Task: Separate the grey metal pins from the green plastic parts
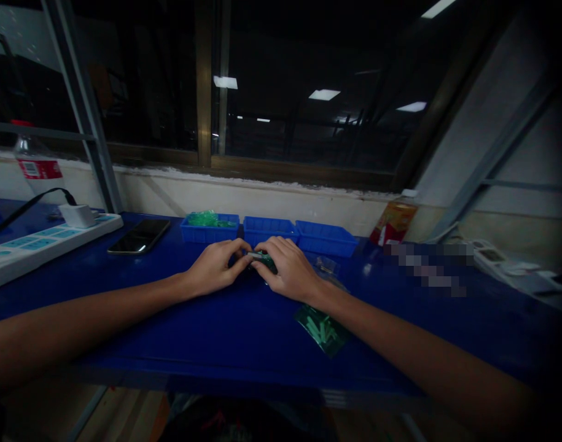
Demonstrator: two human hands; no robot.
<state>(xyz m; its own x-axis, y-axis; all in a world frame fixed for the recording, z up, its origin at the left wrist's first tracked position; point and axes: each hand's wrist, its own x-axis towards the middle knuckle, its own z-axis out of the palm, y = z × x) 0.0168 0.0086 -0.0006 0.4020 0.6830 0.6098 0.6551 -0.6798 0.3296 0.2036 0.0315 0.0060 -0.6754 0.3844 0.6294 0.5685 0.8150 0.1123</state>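
Observation:
My left hand (216,267) and my right hand (290,267) meet above the middle of the blue table. Between their thumbs and fingers is a small greyish strip with green film (265,261); its exact kind is too small to make out. Both hands are closed in a pinch, the left at the strip's left end, the right around its green side. Under my right forearm lies a green plastic bag (321,328) with several pale thin strips inside. A clear bag (325,266) lies just beyond my right wrist, partly hidden by it.
Three blue bins stand along the wall: a left bin (209,233) with green film, a middle bin (270,228) and a right bin (325,239). A phone (139,237) and a white power strip (45,245) lie left. Bottles (39,166) (395,220) stand at both sides.

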